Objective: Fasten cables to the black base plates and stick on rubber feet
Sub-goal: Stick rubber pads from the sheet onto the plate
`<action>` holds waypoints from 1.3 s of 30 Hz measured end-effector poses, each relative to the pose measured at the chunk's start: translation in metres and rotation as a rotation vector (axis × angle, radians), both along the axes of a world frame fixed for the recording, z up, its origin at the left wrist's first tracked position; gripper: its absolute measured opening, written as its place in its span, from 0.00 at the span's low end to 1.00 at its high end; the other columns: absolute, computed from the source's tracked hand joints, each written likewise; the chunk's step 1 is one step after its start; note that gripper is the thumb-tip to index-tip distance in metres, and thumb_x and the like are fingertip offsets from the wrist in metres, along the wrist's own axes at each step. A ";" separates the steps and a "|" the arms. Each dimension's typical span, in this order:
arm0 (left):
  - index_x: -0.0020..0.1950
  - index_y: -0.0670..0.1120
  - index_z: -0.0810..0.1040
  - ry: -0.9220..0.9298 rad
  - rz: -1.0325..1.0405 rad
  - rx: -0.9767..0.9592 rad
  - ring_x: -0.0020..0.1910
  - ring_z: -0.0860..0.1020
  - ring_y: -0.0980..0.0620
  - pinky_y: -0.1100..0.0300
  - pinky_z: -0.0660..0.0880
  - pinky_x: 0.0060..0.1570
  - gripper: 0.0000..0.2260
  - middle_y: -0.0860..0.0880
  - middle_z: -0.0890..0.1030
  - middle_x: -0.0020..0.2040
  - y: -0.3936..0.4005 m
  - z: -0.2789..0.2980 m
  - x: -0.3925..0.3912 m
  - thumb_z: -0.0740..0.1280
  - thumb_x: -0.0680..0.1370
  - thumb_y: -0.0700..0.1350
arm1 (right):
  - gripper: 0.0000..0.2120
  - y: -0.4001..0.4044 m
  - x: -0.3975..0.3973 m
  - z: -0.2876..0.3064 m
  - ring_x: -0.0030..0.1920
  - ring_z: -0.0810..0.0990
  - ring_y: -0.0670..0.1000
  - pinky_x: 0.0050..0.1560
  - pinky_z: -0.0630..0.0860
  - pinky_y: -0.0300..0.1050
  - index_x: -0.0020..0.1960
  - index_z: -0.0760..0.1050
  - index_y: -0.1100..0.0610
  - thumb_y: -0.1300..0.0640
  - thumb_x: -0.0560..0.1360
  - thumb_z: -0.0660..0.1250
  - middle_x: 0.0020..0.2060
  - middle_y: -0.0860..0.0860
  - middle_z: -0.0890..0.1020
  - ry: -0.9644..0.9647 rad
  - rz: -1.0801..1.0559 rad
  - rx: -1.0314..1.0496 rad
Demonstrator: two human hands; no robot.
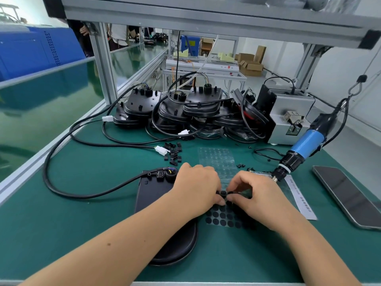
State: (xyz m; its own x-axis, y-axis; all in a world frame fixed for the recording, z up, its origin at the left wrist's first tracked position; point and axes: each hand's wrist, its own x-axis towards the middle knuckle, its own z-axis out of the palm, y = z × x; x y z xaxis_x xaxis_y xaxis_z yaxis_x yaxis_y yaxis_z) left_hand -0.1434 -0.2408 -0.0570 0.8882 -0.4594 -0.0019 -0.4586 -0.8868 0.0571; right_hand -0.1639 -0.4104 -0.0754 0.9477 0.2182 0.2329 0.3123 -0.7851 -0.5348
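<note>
A black base plate lies on the green mat in front of me, partly under my left forearm. A thick black cable runs from its far end out to the left. To its right lies a clear sheet of black rubber feet. My left hand and my right hand meet above that sheet. Between their fingertips sits a small black rubber foot. My right hand also pinches thin black tweezers that point at the foot.
Stacked black base plates with cables fill the back of the bench. Loose black clips and small screws lie mid-table. A blue electric screwdriver hangs at right, beside a grey screw feeder. A phone lies far right.
</note>
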 end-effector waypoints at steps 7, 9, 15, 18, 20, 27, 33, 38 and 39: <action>0.60 0.54 0.79 -0.026 -0.010 0.055 0.56 0.73 0.47 0.54 0.60 0.49 0.21 0.50 0.75 0.55 -0.001 -0.002 0.001 0.62 0.75 0.65 | 0.08 0.001 -0.009 0.011 0.49 0.77 0.40 0.53 0.73 0.44 0.39 0.77 0.44 0.55 0.73 0.72 0.43 0.39 0.81 -0.054 -0.006 -0.043; 0.63 0.52 0.77 -0.005 -0.014 0.103 0.58 0.72 0.47 0.54 0.63 0.51 0.27 0.50 0.75 0.57 -0.001 -0.002 0.001 0.62 0.73 0.68 | 0.09 0.002 -0.012 0.016 0.49 0.78 0.41 0.52 0.72 0.38 0.38 0.79 0.46 0.58 0.73 0.72 0.42 0.41 0.81 -0.098 -0.036 0.117; 0.72 0.47 0.70 0.068 -0.012 -0.392 0.70 0.68 0.50 0.55 0.63 0.70 0.27 0.48 0.72 0.70 0.034 0.028 0.006 0.63 0.77 0.60 | 0.06 0.018 -0.020 0.035 0.31 0.76 0.40 0.37 0.72 0.32 0.39 0.84 0.47 0.57 0.72 0.73 0.32 0.43 0.82 0.227 -0.052 0.595; 0.61 0.50 0.81 -0.050 0.110 -0.748 0.56 0.78 0.58 0.63 0.70 0.58 0.13 0.52 0.83 0.55 0.072 0.036 0.009 0.65 0.79 0.50 | 0.05 0.042 -0.020 0.029 0.30 0.74 0.41 0.37 0.72 0.38 0.37 0.84 0.49 0.57 0.71 0.74 0.30 0.43 0.80 0.451 -0.051 0.693; 0.50 0.51 0.84 -0.048 0.223 -0.898 0.42 0.77 0.60 0.62 0.73 0.50 0.08 0.53 0.82 0.41 0.091 0.027 0.009 0.65 0.79 0.48 | 0.06 0.062 -0.020 0.023 0.30 0.74 0.39 0.36 0.72 0.37 0.36 0.84 0.49 0.57 0.71 0.74 0.29 0.41 0.79 0.571 -0.070 0.724; 0.55 0.51 0.84 0.011 0.321 -0.933 0.54 0.79 0.61 0.63 0.72 0.58 0.09 0.59 0.83 0.52 0.105 -0.014 0.009 0.67 0.78 0.46 | 0.06 0.094 -0.013 0.016 0.33 0.78 0.38 0.31 0.73 0.34 0.35 0.85 0.51 0.58 0.71 0.75 0.32 0.43 0.83 0.628 -0.197 0.723; 0.52 0.51 0.85 0.015 0.304 -0.898 0.53 0.80 0.57 0.56 0.75 0.57 0.09 0.61 0.83 0.51 0.103 -0.017 0.008 0.65 0.79 0.49 | 0.08 0.099 -0.014 0.014 0.31 0.78 0.39 0.28 0.72 0.32 0.33 0.84 0.53 0.60 0.71 0.74 0.31 0.45 0.83 0.609 -0.239 0.702; 0.41 0.48 0.81 0.023 0.296 -0.863 0.48 0.80 0.50 0.51 0.77 0.54 0.12 0.52 0.83 0.43 0.105 -0.019 0.008 0.63 0.79 0.51 | 0.08 0.099 -0.015 0.011 0.32 0.78 0.41 0.29 0.71 0.33 0.34 0.84 0.52 0.60 0.71 0.74 0.31 0.44 0.83 0.581 -0.248 0.682; 0.38 0.51 0.77 0.033 0.296 -0.839 0.47 0.80 0.49 0.49 0.77 0.54 0.12 0.52 0.80 0.40 0.105 -0.019 0.008 0.62 0.79 0.52 | 0.08 0.100 -0.015 0.010 0.31 0.78 0.40 0.29 0.71 0.33 0.34 0.84 0.52 0.60 0.71 0.74 0.31 0.44 0.83 0.571 -0.241 0.680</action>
State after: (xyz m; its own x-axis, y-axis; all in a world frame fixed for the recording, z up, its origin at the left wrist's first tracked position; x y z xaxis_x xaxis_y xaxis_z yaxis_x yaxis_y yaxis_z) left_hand -0.1350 -0.1354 -0.0763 0.9761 -0.0729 0.2046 -0.2043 -0.6286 0.7504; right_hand -0.1790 -0.3107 -0.0652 0.9604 -0.0125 -0.2784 -0.2722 -0.2548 -0.9279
